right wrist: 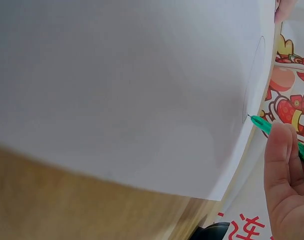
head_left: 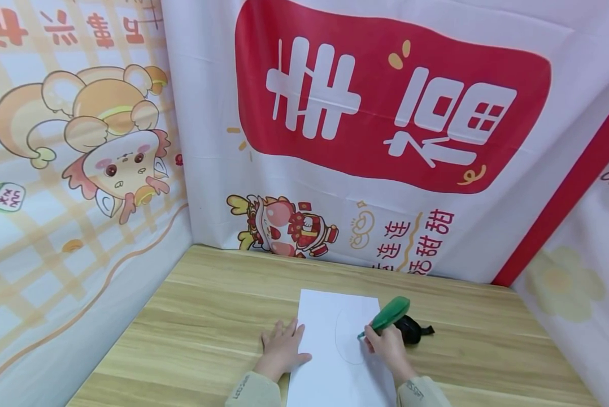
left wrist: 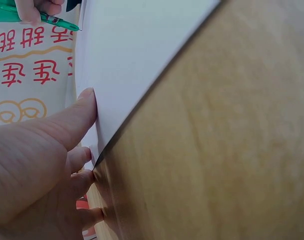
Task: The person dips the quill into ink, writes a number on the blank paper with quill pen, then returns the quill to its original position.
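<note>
Head view, person seated at wooden surface [head_left: 208, 316] w/ printed cloth backdrop [head_left: 386, 141] on three sides. White paper sheet [head_left: 330, 362] lying flat, centre front, long edge running away from the body. Left hand [head_left: 281, 347] resting palm-down at sheet's left edge, fingers [left wrist: 79, 117] straight and slightly spread, thumb tip on the paper (left wrist view), other fingers on bare wood just beside it. Right hand [head_left: 388, 347] over sheet's right part, fingers [right wrist: 279, 150] curled and pinched round a green pen [head_left: 386, 316] w/ fat green barrel tilted up and away; tip touching paper (right wrist view).

Progress, judged from the lines: one faint curved pencil-thin outline [head_left: 345, 333] already drawn, approx. an arc or part-oval in sheet's upper middle; tip sits at its lower right end, so loop appears not yet closed. Rest of sheet blank, i.e. most of any drawing left.

Surroundings: black object [head_left: 411, 329] (cap or pouch, cannot tell which) on the surface just behind right hand, near the sheet's right edge. Nothing lying on the sheet between pen tip and outline; left hand well apart from the drawn line.
</note>
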`<action>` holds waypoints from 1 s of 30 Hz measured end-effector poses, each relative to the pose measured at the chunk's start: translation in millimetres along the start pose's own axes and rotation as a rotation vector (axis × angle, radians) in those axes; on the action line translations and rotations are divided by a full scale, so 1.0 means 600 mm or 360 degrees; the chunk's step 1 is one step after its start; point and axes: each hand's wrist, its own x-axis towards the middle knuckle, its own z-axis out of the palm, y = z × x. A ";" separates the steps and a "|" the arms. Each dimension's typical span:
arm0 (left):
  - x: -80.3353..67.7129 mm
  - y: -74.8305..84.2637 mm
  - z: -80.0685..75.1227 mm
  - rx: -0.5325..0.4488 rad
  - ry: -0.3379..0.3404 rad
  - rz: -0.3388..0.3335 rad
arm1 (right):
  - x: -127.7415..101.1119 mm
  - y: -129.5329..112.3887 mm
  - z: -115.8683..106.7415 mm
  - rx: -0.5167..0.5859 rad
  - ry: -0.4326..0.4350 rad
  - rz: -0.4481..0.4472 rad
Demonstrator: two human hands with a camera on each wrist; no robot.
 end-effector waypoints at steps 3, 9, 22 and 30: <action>0.000 0.001 -0.001 -0.0002 0.0004 0.0004 | 0.000 -0.001 0.001 0.0013 -0.0011 0.0006; 0.002 -0.002 0.002 0.0002 0.0004 -0.0003 | -0.001 -0.004 0.006 0.0042 -0.0020 0.0009; 0.001 -0.001 0.002 0.0006 0.0012 0.0008 | 0.000 -0.008 0.014 0.0059 0.0012 -0.0061; 0.001 -0.003 0.004 -0.0007 0.0007 0.0017 | 0.001 -0.007 0.018 0.0067 -0.0012 -0.0069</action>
